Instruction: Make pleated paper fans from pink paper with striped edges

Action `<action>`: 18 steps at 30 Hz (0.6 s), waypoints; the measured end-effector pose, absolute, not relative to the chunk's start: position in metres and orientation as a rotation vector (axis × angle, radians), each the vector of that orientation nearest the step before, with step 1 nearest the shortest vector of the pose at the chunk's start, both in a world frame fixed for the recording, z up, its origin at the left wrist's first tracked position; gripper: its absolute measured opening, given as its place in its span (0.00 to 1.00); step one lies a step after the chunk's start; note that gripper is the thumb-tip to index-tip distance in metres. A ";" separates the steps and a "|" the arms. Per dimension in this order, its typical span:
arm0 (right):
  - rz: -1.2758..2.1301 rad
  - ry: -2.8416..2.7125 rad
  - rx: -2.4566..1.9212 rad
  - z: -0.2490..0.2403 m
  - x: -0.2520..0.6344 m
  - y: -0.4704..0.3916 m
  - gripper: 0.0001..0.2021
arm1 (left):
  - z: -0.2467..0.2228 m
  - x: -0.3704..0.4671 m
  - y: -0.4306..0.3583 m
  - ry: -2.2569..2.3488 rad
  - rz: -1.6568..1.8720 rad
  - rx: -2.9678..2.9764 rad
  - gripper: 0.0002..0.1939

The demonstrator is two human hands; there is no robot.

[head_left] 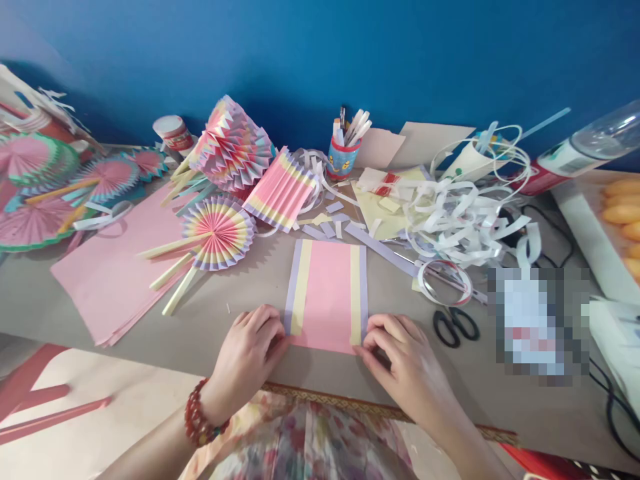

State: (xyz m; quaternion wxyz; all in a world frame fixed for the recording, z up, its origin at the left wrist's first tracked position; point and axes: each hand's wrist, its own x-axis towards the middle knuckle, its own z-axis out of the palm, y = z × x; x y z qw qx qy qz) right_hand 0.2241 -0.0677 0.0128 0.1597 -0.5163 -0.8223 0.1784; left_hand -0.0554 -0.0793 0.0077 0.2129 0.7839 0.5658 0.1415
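Note:
A pink sheet of paper (330,293) with yellow and lilac strips along both sides lies flat on the table in front of me. Its near left corner is between the thumb and fingers of my left hand (250,343), which wears a red bead bracelet (204,413). At the near right corner, my right hand (395,350) pinches the same sheet. Behind it stands a pleated paper piece (283,190) in the same colours. To the left lies a round folded paper fan (217,233) with pale yellow sticks.
Black-handled scissors (455,327) and a tape roll (445,283) lie right of my right hand. Curled white strips (450,220) pile up behind them. A pen cup (343,157) stands by the blue wall. Pink sheets (110,267) and more fans (105,177) spread leftward.

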 end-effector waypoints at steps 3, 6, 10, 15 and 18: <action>0.527 -2.352 -1.483 0.013 0.223 -0.067 0.10 | 0.007 -0.055 -0.080 1.582 0.395 2.158 0.09; 0.540 -2.340 -1.481 0.013 0.223 -0.067 0.10 | 0.008 -0.054 -0.081 1.584 0.401 2.159 0.10; 0.554 -2.329 -1.481 0.013 0.224 -0.068 0.10 | 0.009 -0.054 -0.080 1.577 0.401 2.155 0.10; 0.572 -2.319 -1.479 0.013 0.225 -0.068 0.09 | 0.007 -0.056 -0.079 1.558 0.410 2.153 0.09; 0.581 -2.314 -1.476 0.014 0.225 -0.068 0.09 | 0.008 -0.057 -0.078 1.533 0.421 2.164 0.09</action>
